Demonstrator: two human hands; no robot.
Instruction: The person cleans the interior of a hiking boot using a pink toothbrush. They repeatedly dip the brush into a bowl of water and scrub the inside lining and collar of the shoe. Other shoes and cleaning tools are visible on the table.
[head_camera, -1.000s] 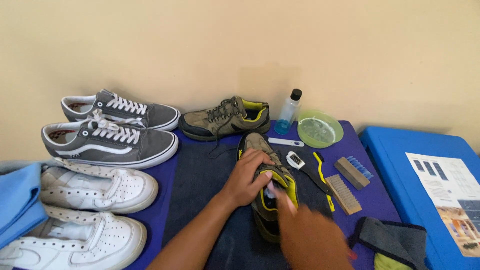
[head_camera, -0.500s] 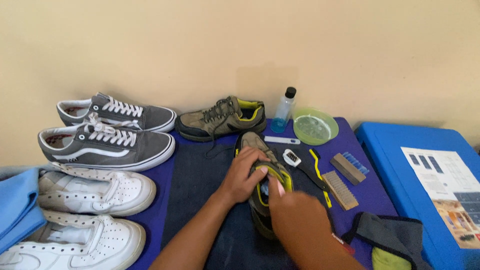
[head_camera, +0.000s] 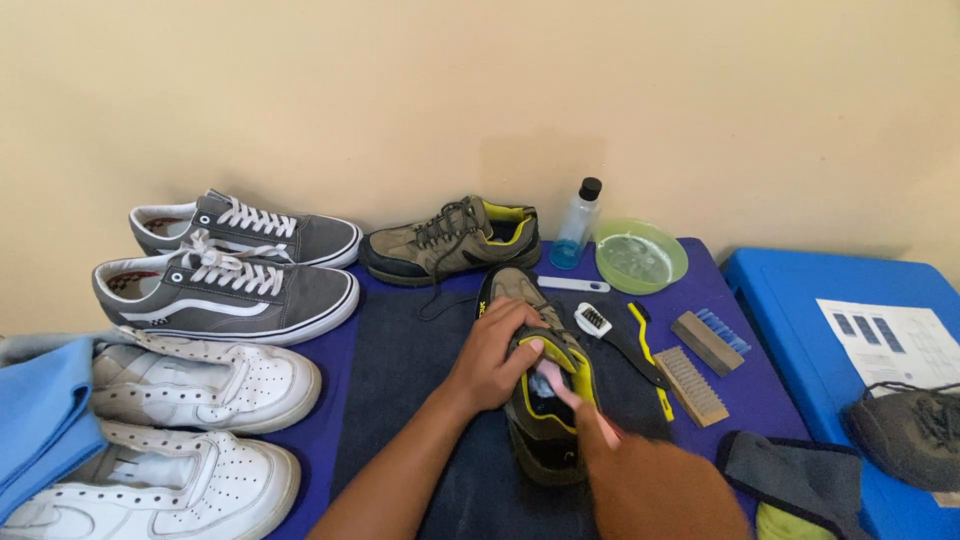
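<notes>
An olive shoe with yellow lining (head_camera: 541, 440) lies on a dark towel (head_camera: 400, 380), toe pointing away from me. My left hand (head_camera: 495, 352) grips its upper from the left, fingers over the tongue. From the lower right, my right hand (head_camera: 640, 485) comes in blurred, with its fingers poking into the shoe's opening. Whether it holds anything is unclear. The matching olive shoe (head_camera: 450, 240) stands at the back by the wall.
Behind the shoe are a clear bottle (head_camera: 577, 225), a green bowl (head_camera: 640, 256) and several brushes (head_camera: 690, 385). Grey sneakers (head_camera: 225, 290) and white sneakers (head_camera: 200, 382) line the left. A blue lid (head_camera: 800, 310), another shoe (head_camera: 905, 435) and a grey cloth (head_camera: 790, 470) lie to the right.
My right hand's fingers have pushed further into the shoe's opening. My left hand keeps its grip on the shoe. The view has shifted slightly.
</notes>
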